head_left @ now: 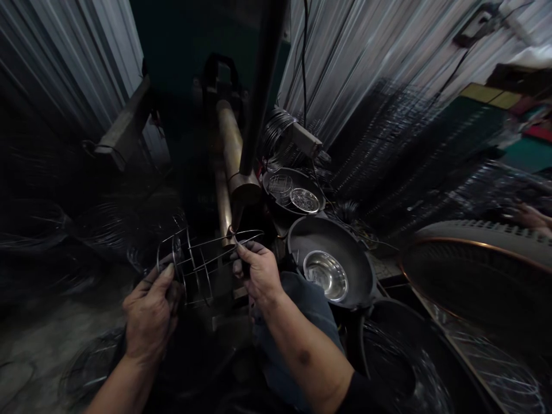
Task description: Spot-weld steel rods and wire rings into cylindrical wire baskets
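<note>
My left hand (152, 305) is closed round the left end of a wire frame (199, 265) made of thin metal rings joined by long wires. At the frame's right end, my right hand (257, 271) pinches the wire between thumb and fingers. The frame lies on its side between both hands. Its right end touches or sits close against the tip of a machine's lower brass-coloured rod (223, 201). Just above is a thicker brass-coloured cylinder (235, 152). Dim light hides the detail where wire and rod meet.
To the right stands a dark pan (293, 233) with a shiny metal bowl (326, 276) in it. Behind it, another pan (269, 201) holds wire pieces. A tub of wire rings (397, 368) is at lower right. A large copper-rimmed round thing (466, 244) is farther right, near another person's hand (530, 217).
</note>
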